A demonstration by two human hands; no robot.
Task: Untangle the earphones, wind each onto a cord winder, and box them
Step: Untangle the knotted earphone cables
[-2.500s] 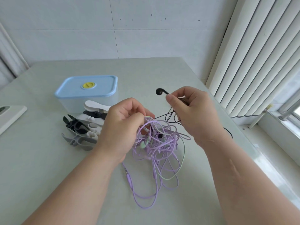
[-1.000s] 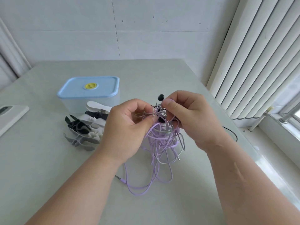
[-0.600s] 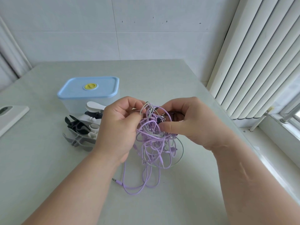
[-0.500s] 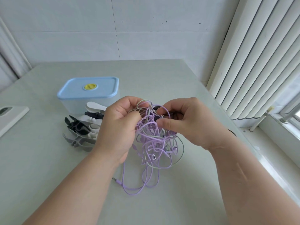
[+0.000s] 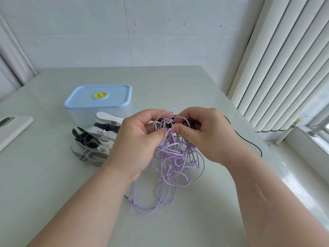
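Pale grey-green table against a white tiled wall, with vertical blinds down the right side. Holds a tangle of earphones up over the middle of the table between both hands, with the lower loops trailing onto the surface. Pinches the top of the knot with the left hand, thumb and curled fingers closed on lilac and pale strands. Grips the same knot from the other side with the right hand, thumb pressed toward the forefinger over lilac loops and a dark piece of a black earphone. Shows mostly lilac cord in the bundle, plus a pale green cord looping out at the lower right and a thin black cord running from behind the right wrist along the table toward its right edge. Lies flat on the table just beside the left forearm: the lilac jack plug. Left of the left hand, a pile of cord winders in white, grey and black, touching one another. Behind that pile, a clear box with its blue lid on and a yellow disc at the lid's centre. At the far left edge, a flat white device, partly cut off.
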